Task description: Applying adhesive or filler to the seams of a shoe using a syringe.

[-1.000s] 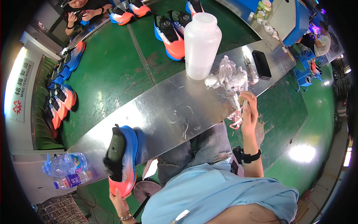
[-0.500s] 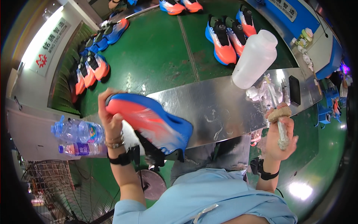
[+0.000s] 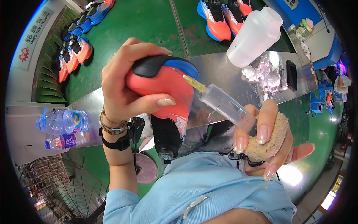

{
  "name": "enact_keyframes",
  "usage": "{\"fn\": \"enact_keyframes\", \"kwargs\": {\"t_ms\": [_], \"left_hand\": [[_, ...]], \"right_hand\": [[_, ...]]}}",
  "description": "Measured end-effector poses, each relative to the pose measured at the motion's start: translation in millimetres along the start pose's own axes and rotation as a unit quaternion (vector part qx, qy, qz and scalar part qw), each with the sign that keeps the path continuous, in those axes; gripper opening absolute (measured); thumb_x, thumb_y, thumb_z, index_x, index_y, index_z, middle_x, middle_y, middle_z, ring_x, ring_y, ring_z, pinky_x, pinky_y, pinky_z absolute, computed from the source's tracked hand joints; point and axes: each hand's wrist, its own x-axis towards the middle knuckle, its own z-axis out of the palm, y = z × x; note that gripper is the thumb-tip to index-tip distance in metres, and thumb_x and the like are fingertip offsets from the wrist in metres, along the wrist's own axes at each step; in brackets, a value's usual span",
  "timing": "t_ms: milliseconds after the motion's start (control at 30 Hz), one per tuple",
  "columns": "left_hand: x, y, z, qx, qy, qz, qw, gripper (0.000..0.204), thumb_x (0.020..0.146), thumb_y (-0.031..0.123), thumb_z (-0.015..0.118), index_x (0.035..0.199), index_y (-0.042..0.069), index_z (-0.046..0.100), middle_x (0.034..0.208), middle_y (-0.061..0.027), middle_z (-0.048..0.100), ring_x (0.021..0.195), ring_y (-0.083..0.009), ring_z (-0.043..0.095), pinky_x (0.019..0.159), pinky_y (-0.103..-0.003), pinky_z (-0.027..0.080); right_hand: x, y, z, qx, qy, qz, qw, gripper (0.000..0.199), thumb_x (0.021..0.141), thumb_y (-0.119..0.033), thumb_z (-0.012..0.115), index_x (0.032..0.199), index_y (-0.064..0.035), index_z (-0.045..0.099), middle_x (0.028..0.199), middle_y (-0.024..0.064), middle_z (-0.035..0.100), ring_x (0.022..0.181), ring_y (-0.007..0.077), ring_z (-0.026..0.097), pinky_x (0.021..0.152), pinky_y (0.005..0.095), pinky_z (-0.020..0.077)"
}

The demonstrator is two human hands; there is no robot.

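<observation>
A: Anything labelled? A white sign (image 3: 31, 39) with red marks sits far out past the left hand's (image 3: 125, 87) knuckles.

B: That hand's fingers are clamped round the shoe (image 3: 164, 87), coral with blue and a black heel. The right hand (image 3: 268, 140) pinches a clear syringe (image 3: 225, 106) plus a tan sponge (image 3: 274, 140), yellow tip touching the shoe.

A: Containers: a frosted jug (image 3: 255, 35) beyond the fingertips, two bottles (image 3: 63, 128) beside the left wrist.

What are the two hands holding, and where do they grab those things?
The left hand grips the shoe around its heel end. The right hand holds the syringe by its barrel's rear, plus a sponge in its palm.
</observation>
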Motion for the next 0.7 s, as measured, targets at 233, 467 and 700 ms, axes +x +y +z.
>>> {"fn": "enact_keyframes", "kwargs": {"t_ms": [233,467,700], "left_hand": [[11,-4,5,-0.019,-0.011,0.030,0.999,0.066,0.055,0.036,0.082,0.097,-0.007,0.056,0.086,-0.0144,0.062,0.069,-0.0197,0.055,0.061,-0.028,0.045],[8,-29,-4,-0.028,-0.037,0.026,0.999,0.069,0.057,0.037,0.081,0.100,-0.008,0.053,0.088,-0.0162,0.061,0.071,-0.0209,0.055,0.062,-0.030,0.046],[-3,-39,-2,-0.037,0.041,-0.133,0.990,0.082,0.064,0.057,0.070,0.105,-0.010,0.048,0.092,-0.0170,0.057,0.080,-0.0209,0.053,0.072,-0.031,0.043]], "right_hand": [[3,-2,-13,-0.015,0.001,0.056,0.998,0.069,0.090,-0.058,0.026,0.052,-0.0133,0.064,0.090,0.0113,0.044,0.070,0.0287,0.049,0.060,0.0345,0.0421],[8,1,-36,-0.024,0.001,0.066,0.998,0.065,0.092,-0.047,0.021,0.058,-0.0156,0.066,0.090,0.0134,0.043,0.072,0.0288,0.048,0.064,0.0343,0.0445],[-6,16,-50,-0.032,0.050,0.093,0.994,0.064,0.092,-0.047,0.023,0.064,-0.0105,0.068,0.097,0.0212,0.044,0.079,0.0296,0.049,0.072,0.0394,0.0447]]}}
